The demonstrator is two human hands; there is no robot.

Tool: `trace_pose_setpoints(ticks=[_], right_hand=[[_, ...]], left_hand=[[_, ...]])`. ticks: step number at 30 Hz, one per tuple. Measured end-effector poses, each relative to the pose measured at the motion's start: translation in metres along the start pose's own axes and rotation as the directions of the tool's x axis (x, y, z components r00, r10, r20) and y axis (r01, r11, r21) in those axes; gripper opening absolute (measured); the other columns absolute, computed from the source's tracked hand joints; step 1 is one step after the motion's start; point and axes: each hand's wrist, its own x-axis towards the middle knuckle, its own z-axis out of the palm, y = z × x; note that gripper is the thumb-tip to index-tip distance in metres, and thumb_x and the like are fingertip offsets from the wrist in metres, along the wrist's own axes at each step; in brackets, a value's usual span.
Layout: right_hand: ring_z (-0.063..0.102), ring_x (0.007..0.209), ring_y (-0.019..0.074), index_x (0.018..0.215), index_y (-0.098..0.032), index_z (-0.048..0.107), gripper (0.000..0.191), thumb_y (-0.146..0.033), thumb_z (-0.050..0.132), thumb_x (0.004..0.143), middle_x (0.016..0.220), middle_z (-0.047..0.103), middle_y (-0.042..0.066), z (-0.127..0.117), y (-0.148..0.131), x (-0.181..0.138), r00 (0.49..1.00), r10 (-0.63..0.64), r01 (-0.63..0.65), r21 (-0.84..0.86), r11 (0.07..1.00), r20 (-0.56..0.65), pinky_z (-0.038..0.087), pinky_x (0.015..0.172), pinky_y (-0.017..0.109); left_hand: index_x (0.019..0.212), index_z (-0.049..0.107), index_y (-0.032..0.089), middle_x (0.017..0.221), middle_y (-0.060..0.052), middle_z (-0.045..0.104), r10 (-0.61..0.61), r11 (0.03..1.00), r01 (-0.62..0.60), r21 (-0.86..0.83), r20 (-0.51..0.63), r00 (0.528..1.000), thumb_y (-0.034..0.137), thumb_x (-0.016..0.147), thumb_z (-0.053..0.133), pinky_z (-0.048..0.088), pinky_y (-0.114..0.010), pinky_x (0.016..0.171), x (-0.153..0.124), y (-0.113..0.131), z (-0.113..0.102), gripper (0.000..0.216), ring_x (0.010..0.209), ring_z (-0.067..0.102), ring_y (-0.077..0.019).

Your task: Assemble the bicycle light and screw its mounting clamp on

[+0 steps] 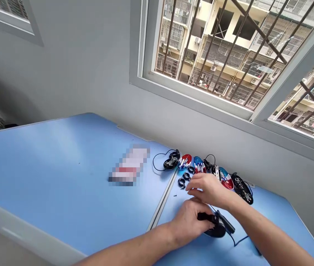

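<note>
My left hand (pixel 188 220) is closed around a black plastic piece with a rounded black base (pixel 217 231), low over the blue table. Much of that piece is hidden by my fingers. Just above it and slightly farther away, my right hand (pixel 208 188) has its fingers bent and drawn together; whatever they may pinch is hidden. Beyond its fingertips lie several black ring clamps (pixel 181 183). A black cylindrical handle (pixel 225 221) rests beside the held piece, under my right forearm, near a thin black cable (pixel 238 242). A tiny screw-like bit (pixel 175 195) lies left of my right hand.
Along the wall stand a red-and-blue oval tray (pixel 185 162), other coloured trays of small parts, and black oval shells (pixel 171 162) with cables. A blurred flat rectangle (pixel 131 162) lies on the blue table (pixel 62 173). A seam (pixel 162 201) divides the tabletops; a barred window is behind.
</note>
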Motion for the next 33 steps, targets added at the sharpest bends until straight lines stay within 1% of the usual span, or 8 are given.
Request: trace_pose_setpoints(ticks=[5,10,17,23,27,28,30,33], right_hand=[[0.058,0.064,0.0108,0.082,-0.021,0.071,0.009,-0.014,0.065,0.08,0.076,0.067,0.0,0.02,0.001,0.032,0.984,-0.113,0.119,-0.037,0.992,0.135,0.032,0.051,0.021],[0.051,0.057,0.0116,0.077,-0.019,0.069,0.003,-0.016,0.068,0.076,0.068,0.063,0.0,0.025,0.002,0.045,0.956,-0.183,0.205,-0.074,0.976,0.23,0.023,0.047,0.024],[0.042,0.053,0.0103,0.063,-0.016,0.062,0.017,-0.007,0.055,0.075,0.061,0.057,0.0,0.029,-0.002,0.049,0.951,-0.206,0.222,-0.045,0.974,0.231,0.021,0.048,0.024],[0.042,0.053,0.0083,0.066,-0.016,0.059,0.015,-0.003,0.052,0.071,0.061,0.056,-0.002,0.024,0.001,0.041,0.997,-0.018,0.014,0.043,0.999,0.079,0.028,0.049,0.02],[0.047,0.056,0.0075,0.073,-0.016,0.058,0.017,-0.001,0.049,0.075,0.063,0.058,-0.003,0.002,-0.001,0.01,0.991,0.125,-0.119,0.123,0.985,-0.047,0.036,0.052,0.017],[0.048,0.056,0.0075,0.075,-0.016,0.057,0.017,-0.003,0.048,0.078,0.064,0.058,-0.003,-0.003,-0.001,-0.003,0.983,0.162,-0.147,0.158,0.976,-0.083,0.037,0.052,0.017],[0.05,0.056,0.0082,0.078,-0.017,0.058,0.011,-0.009,0.05,0.081,0.065,0.058,-0.002,-0.007,-0.001,-0.032,0.946,0.255,-0.169,0.366,0.915,-0.201,0.04,0.051,0.017],[0.053,0.059,0.0106,0.083,-0.019,0.062,0.011,-0.017,0.05,0.085,0.067,0.058,0.0,-0.001,0.0,-0.079,0.857,0.386,-0.193,0.484,0.854,-0.34,0.045,0.054,0.02]], left_hand=[[0.071,0.075,0.019,0.069,0.002,0.071,0.029,0.999,-0.029,-0.045,-0.003,1.0,0.004,0.06,0.07,0.045,-0.023,0.065,-0.002,-0.003,0.004,0.019,0.069,0.062,-0.0164],[0.073,0.076,0.016,0.073,-0.001,0.072,0.084,0.995,-0.085,-0.057,-0.023,0.996,0.003,0.059,0.073,0.046,-0.023,0.067,-0.002,-0.006,0.007,0.02,0.072,0.063,-0.0171],[0.073,0.076,0.017,0.069,0.0,0.072,0.137,0.99,-0.137,-0.027,-0.026,0.99,0.003,0.059,0.073,0.046,-0.023,0.066,-0.001,-0.008,0.007,0.02,0.07,0.063,-0.0169],[0.071,0.076,0.02,0.075,0.001,0.071,0.11,0.994,-0.111,-0.022,-0.054,0.993,0.004,0.058,0.074,0.046,-0.023,0.07,-0.002,-0.006,0.007,0.021,0.076,0.062,-0.017],[0.072,0.075,0.021,0.077,0.0,0.071,0.051,0.999,-0.051,-0.007,-0.044,0.998,0.009,0.06,0.074,0.046,-0.025,0.072,-0.003,-0.001,0.005,0.017,0.078,0.062,-0.018],[0.073,0.075,0.021,0.077,0.0,0.071,0.036,0.999,-0.036,0.008,-0.042,0.998,0.01,0.061,0.074,0.046,-0.025,0.073,-0.003,0.0,0.004,0.016,0.079,0.062,-0.0186],[0.073,0.074,0.021,0.077,0.0,0.071,0.033,0.999,-0.032,0.044,-0.025,0.999,0.011,0.062,0.072,0.046,-0.026,0.075,-0.003,0.002,0.001,0.014,0.081,0.061,-0.0194],[0.069,0.073,0.02,0.076,-0.001,0.071,0.084,0.994,-0.085,0.065,0.01,0.996,0.011,0.064,0.067,0.044,-0.027,0.078,-0.001,0.005,-0.003,0.012,0.08,0.061,-0.0189]])
